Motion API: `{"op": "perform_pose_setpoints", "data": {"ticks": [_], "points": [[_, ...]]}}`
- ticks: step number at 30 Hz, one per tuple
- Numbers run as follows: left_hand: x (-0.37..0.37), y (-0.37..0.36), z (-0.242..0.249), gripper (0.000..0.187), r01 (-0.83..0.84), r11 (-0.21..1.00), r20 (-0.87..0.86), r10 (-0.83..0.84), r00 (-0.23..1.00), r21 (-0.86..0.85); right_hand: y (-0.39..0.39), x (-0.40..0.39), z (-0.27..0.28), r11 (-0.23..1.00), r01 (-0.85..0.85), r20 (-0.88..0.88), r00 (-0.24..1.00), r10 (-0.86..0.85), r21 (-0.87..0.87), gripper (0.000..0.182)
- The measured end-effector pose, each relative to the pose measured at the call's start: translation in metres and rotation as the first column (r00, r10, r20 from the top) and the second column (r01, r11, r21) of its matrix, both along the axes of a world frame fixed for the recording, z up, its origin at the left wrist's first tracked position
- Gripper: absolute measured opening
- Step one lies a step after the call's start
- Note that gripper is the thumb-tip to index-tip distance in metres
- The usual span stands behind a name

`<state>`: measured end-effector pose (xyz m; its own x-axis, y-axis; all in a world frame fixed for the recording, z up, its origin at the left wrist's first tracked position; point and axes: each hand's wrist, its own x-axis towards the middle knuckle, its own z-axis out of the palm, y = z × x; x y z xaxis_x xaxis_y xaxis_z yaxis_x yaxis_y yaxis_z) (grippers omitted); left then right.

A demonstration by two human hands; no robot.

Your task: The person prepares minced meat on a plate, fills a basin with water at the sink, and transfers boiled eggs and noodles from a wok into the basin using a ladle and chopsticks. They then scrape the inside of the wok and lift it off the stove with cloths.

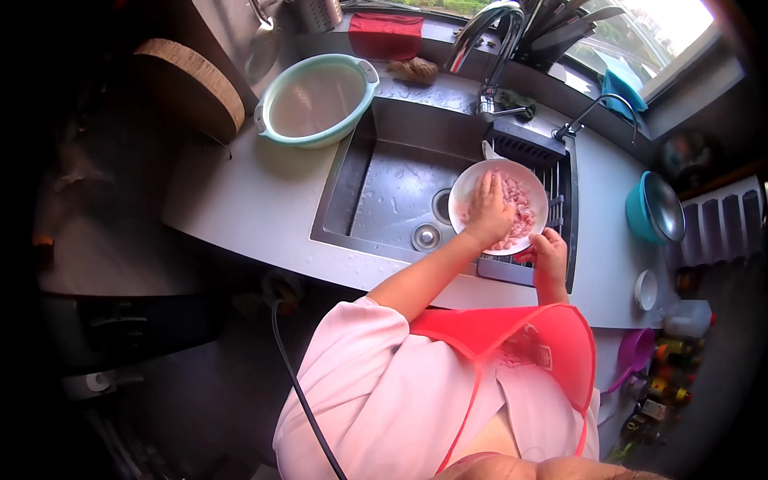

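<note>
A white bowl [462, 180] holding small pieces of pink raw meat [520, 210] is over the right part of the sink [384, 172], above a dark rack. My left hand [490, 210] is inside the bowl on the meat, its fingers stretched out flat and pointing away from me. At the bowl's lower right rim is my right hand [546, 250], with thumb and fingers closed on the rim. Part of the meat is hidden under my left hand.
A green-rimmed basin [316, 100] of cloudy liquid stands left of the sink. Behind the sink rises a chrome faucet [488, 96]. On the right counter are a teal bowl [644, 210], a small white dish [646, 290], a purple ladle [634, 352] and bottles.
</note>
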<state>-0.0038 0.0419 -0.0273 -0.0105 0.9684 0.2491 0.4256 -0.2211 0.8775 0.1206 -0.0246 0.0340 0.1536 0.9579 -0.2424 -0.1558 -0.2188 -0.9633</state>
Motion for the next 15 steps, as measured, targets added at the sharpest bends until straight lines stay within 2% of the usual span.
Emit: {"op": "perform_pose_setpoints", "data": {"ticks": [3,4,6,7,11,14,15], "points": [[-0.022,-0.005,0.029,0.059,0.171,0.968,-0.248,-0.215,0.945,-0.185,-0.003,0.006,-0.011,0.998,0.000,-0.084,0.996,-0.005,-0.060,0.018],[-0.029,-0.005,0.030,0.059,0.178,0.967,-0.253,-0.221,0.942,-0.182,-0.005,0.008,-0.010,0.998,0.007,-0.088,0.996,-0.012,-0.056,0.018],[-0.042,-0.004,0.030,0.055,0.219,0.975,-0.278,-0.223,0.934,-0.048,-0.009,0.009,-0.008,0.999,0.003,-0.096,0.995,-0.008,-0.051,0.018],[-0.049,-0.005,0.031,0.053,0.230,0.973,-0.220,-0.224,0.949,0.002,-0.011,0.009,-0.007,0.999,0.012,-0.102,0.995,-0.017,-0.050,0.018],[-0.043,-0.022,0.029,0.060,0.267,0.962,-0.343,-0.272,0.899,-0.062,-0.013,0.006,-0.003,0.998,0.062,-0.100,0.993,-0.063,-0.011,0.018],[-0.028,-0.036,0.025,0.065,0.225,0.974,-0.349,-0.224,0.910,-0.036,-0.014,0.005,-0.004,0.994,0.109,-0.101,0.989,-0.107,0.011,0.017],[-0.022,-0.038,0.029,0.069,0.233,0.964,-0.263,-0.260,0.929,-0.129,-0.013,0.005,-0.004,0.993,0.118,-0.094,0.989,-0.115,0.026,0.016]]}}
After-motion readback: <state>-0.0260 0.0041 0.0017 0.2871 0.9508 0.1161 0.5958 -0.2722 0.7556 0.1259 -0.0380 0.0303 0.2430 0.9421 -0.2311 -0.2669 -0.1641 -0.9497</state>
